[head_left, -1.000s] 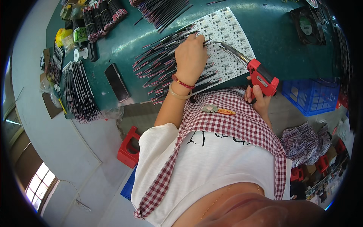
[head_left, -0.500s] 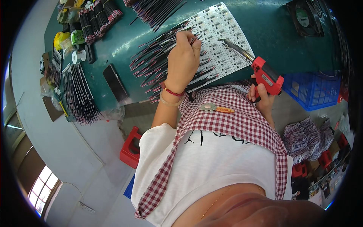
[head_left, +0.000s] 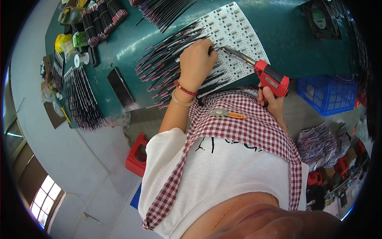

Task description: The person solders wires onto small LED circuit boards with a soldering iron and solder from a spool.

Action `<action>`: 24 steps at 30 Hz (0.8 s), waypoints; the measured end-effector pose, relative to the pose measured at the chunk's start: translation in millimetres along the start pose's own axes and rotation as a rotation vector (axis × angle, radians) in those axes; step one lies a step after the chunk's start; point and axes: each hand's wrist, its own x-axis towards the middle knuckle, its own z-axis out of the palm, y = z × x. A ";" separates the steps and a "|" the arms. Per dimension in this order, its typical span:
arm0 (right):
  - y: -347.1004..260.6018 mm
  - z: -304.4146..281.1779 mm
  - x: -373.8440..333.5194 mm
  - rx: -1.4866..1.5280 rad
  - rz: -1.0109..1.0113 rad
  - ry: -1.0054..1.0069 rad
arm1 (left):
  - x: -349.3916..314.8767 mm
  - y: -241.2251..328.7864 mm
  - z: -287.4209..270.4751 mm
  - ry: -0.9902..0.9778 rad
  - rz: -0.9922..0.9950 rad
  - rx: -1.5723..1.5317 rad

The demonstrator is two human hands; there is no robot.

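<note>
My right hand (head_left: 273,104) grips a red and black soldering gun (head_left: 272,78) by its handle. Its metal tip points left and comes close to the fingertips of my left hand (head_left: 197,61). Those fingers are closed in a pinch on a thin black wire, mostly hidden by the hand, over a white sheet of small circuit boards (head_left: 238,30). Along the sheet's left side lie several rows of black wires (head_left: 161,73) with pinkish ends, reaching out over the green table (head_left: 131,44).
Left of the wires lies a black phone (head_left: 120,87). Beyond it are a wired board sheet (head_left: 81,95), a white spool (head_left: 81,59) and wire bundles (head_left: 105,18). A black fan (head_left: 319,20) stands at the far right. A blue crate (head_left: 326,95) sits below the table edge.
My left hand has moved down and slightly right along the board sheet. The soldering gun has shifted left, bringing its tip beside the left fingers.
</note>
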 end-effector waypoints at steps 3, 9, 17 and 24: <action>5.1 -3.5 1.2 -0.037 -0.014 -0.029 | 1.2 2.1 -1.4 -0.016 -0.043 0.019; 0.7 4.2 -3.1 -0.041 0.022 0.033 | 2.5 3.6 -0.6 -0.003 -0.049 0.028; 0.4 0.5 -8.1 0.059 0.000 0.041 | 2.8 5.6 -1.2 -0.028 -0.072 0.046; -4.3 0.1 -8.0 0.064 -0.011 0.034 | 3.6 5.7 -2.5 -0.038 -0.069 0.063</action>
